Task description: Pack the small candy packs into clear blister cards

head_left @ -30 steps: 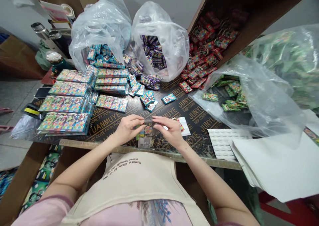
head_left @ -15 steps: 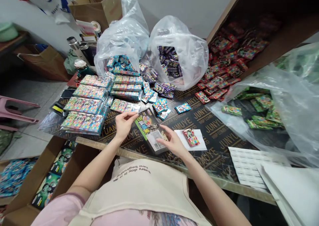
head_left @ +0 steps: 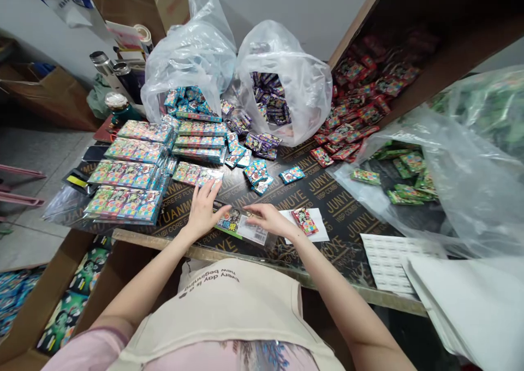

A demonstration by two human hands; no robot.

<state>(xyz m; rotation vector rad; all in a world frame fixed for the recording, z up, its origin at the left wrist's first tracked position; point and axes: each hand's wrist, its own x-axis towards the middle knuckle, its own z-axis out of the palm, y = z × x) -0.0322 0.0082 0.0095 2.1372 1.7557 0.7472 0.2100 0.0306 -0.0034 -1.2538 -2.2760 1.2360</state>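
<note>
A flat clear bag with black and green print [head_left: 251, 232] lies on the table in front of me. My left hand [head_left: 204, 210] is open, its fingers stretched forward to the near edge of a pack of small colourful boxes [head_left: 192, 173]; its thumb is over the bag's left end. On the bag's right part rests my right hand [head_left: 268, 220], fingers extended and apart from the thumb, gripping nothing. Beside that hand, a red packet [head_left: 304, 221] sits on a white paper [head_left: 323, 230]. Loose blue packets [head_left: 256, 172] lie beyond my hands.
Wrapped box packs [head_left: 123, 203] are stacked at left. Plastic bags hold blue packets [head_left: 190, 101], purple packets [head_left: 270, 95] and green packets [head_left: 413, 163]. Red packets [head_left: 360, 109] spill from a carton at back right. White sheets [head_left: 462, 294] and a label sheet [head_left: 385, 262] lie at right.
The printed bag, tilted up between both hands half a second ago, now lies lower and flat. My left hand has let go of its edge and reached forward to the pack.
</note>
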